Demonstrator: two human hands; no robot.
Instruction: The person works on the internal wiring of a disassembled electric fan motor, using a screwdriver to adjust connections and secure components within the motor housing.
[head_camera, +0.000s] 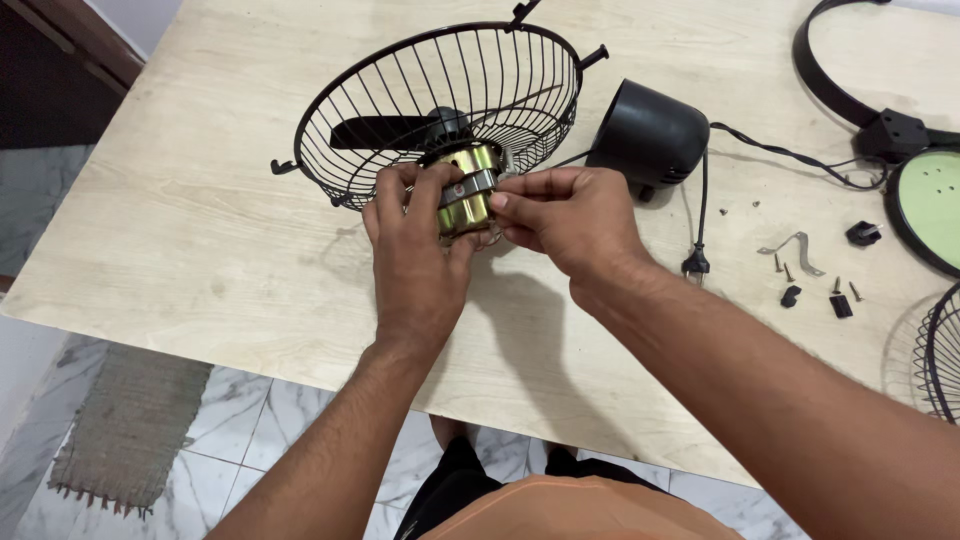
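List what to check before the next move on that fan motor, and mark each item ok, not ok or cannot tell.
1. Motor held firmly: ok. The left hand wraps the brass-coloured motor and the right hand pinches its side.
2. Wire guard and black blade supported: cannot tell whether the guard rests on the table.
3. Power off: ok. The plug lies loose on the table.
4. Cable clear of the hands: ok.
5. Small parts within reach: ok. The screws and metal clip lie to the right.
6. Black motor cover out of the way: ok, it sits beside the guard.
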